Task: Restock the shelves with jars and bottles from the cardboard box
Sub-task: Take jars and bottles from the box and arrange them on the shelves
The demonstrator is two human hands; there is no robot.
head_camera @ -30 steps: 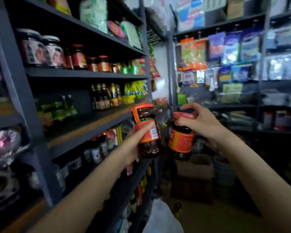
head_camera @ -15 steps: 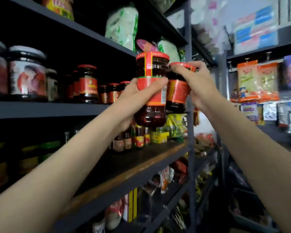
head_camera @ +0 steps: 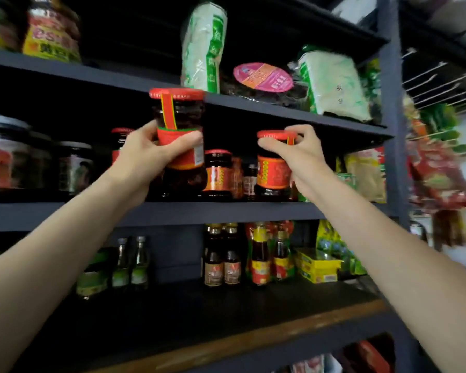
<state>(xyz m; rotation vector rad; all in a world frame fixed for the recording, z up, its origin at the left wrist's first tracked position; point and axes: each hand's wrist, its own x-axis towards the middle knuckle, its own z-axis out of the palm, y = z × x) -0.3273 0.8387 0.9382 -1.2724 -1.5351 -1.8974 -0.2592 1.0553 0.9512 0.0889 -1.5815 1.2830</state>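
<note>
Left hand point(head_camera: 143, 154) grips tall jar point(head_camera: 178, 141); right hand point(head_camera: 300, 154) clasps short jar point(head_camera: 273, 168) (lid-held): seat both behind the shelf point(head_camera: 172, 211) front edge.

Two bare forearms, no sleeves in view, left hand point(head_camera: 143, 154), right hand point(head_camera: 304, 154), no rings or watch

Head view, close, angled up at shelves point(head_camera: 226, 211).

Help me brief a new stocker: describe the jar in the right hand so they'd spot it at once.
Find the middle shelf of jars. Near its right end, the right hand grips a short dark jar by its red lid. Unlike the taller jar in the left hand, it looks set down on the shelf.
</note>
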